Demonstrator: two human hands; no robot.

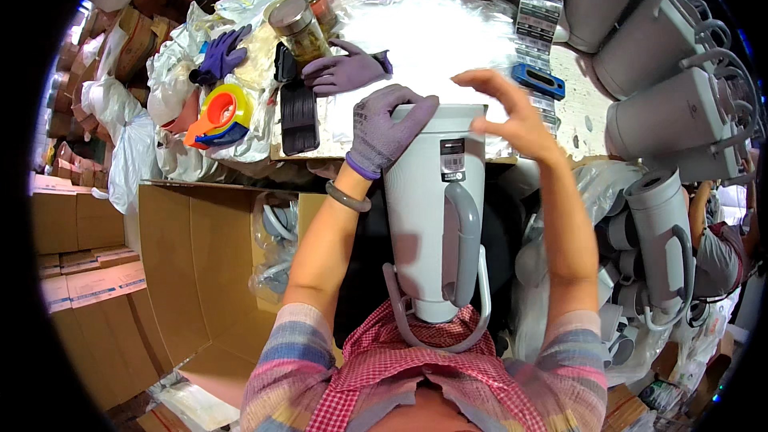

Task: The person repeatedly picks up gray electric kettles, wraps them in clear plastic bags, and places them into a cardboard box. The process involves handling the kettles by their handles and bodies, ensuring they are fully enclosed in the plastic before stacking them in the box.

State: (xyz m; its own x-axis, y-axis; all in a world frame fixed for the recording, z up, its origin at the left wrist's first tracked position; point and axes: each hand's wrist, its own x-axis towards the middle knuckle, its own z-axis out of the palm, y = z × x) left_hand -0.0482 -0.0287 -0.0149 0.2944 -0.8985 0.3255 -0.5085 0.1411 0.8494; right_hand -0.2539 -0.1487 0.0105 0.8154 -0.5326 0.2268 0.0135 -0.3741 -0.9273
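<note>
A tall grey plastic jug (420, 216) leans against my lap with its wide end at the table edge. It carries a side handle (464, 240), a looped carrying handle (448, 346) at its narrow end, and a black-and-white barcode sticker (453, 160). In a purple-grey glove, my left hand (388, 128) grips the jug's upper left rim, fingers curled over it. My bare right hand (512, 116) is at the opposite side of the rim, fingers spread and thumb close to the edge. Whether that thumb touches the jug I cannot tell.
Strips of barcode stickers (538, 24) and a blue cutter-like tool (538, 80) lie on the table's right. Left stand a tape dispenser (220, 116), a spare glove (348, 70) and jars (298, 28). Grey jugs (660, 120) crowd the right; an open carton (204, 264) sits left.
</note>
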